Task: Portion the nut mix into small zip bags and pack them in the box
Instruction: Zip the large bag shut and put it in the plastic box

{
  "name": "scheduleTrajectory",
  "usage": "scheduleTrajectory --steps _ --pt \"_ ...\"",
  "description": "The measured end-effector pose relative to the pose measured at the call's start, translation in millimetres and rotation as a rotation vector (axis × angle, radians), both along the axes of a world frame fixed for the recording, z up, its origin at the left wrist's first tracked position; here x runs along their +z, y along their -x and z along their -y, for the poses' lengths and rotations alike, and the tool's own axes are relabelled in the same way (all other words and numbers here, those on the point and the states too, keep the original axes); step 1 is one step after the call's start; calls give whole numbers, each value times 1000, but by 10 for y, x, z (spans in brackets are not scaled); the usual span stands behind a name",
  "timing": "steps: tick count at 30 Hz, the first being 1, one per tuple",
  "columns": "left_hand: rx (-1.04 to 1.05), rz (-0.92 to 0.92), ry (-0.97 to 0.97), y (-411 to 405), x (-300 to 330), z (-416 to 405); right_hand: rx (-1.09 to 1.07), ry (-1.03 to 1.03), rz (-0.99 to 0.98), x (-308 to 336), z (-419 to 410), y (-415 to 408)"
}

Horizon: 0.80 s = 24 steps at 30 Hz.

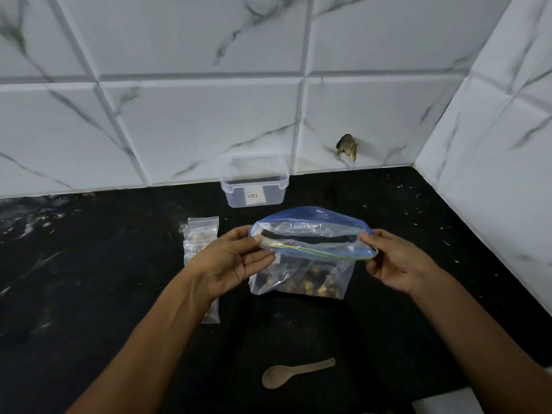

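Your left hand (236,261) and right hand (397,261) pinch the big zip bag (310,252) mouth ends, above desk (89,264); nut mix (307,283) inside. Bag print mirrored, unreadable. Box (254,182) label illegible.

1 big zip bag (310,252) w/ nuts, 1 box (254,182), 1 spoon (294,373), 2 hands; small bags (201,239): count unclear.

Black counter (89,279); marble-tiled wall (179,115), one hole (347,147).
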<state>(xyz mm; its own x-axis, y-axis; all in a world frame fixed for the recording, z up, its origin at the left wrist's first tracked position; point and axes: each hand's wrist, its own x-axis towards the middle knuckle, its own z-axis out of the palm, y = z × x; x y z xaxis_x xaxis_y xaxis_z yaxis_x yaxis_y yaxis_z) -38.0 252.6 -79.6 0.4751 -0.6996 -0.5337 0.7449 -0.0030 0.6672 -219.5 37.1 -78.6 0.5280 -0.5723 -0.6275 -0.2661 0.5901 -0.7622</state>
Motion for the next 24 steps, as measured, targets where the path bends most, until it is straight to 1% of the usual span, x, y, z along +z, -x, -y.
scheduleTrajectory --steps 3,4,5,7,8,9,10,11,12,13,15,16,17,18,19,20,21,23,24 --pt "33 43 -63 34 37 52 -14 82 15 -26 -33 -54" --pt "55 73 -110 50 39 82 -17 172 3 -40 -50 -72" --pt "82 129 -178 65 29 115 -11 346 -62 -56 -69 -83" --pt "160 313 -339 99 -12 168 -9 863 -320 -101 -104 -106" --pt "196 419 -402 120 -31 184 -36 1086 -435 -106 -129 -117" --pt "213 517 -444 134 -50 199 -64 1223 -483 -94 -154 -122" --pt "209 594 -460 139 -64 208 -89 1279 -469 -73 -178 -131" --pt "187 651 -464 145 -65 210 -86 1268 -437 -70 -165 -128" --pt "160 687 -463 145 -64 206 -69 1170 -374 -42 -138 -122" --pt "135 707 -459 137 -56 195 -53 990 -279 -3 -101 -109" --pt "103 736 -453 96 -59 154 13 521 -43 103 -81 -71" --pt "93 782 -472 66 -74 127 49 350 34 145 -74 -45" --pt "79 862 -516 37 -94 101 54 245 84 158 -55 -18" --pt "66 958 -573 12 -112 78 52 210 93 157 -35 6" --pt "58 1048 -624 1 -118 61 39 225 80 141 -23 22" --pt "54 1126 -655 1 -116 53 43 353 7 111 -17 33" --pt "49 1188 -666 17 -107 56 69 604 -129 73 -16 43" --pt "22 1287 -686 64 -84 72 148 1178 -445 -12 -41 47" --pt "-2 1317 -696 81 -65 82 172 1383 -554 -31 -71 43"
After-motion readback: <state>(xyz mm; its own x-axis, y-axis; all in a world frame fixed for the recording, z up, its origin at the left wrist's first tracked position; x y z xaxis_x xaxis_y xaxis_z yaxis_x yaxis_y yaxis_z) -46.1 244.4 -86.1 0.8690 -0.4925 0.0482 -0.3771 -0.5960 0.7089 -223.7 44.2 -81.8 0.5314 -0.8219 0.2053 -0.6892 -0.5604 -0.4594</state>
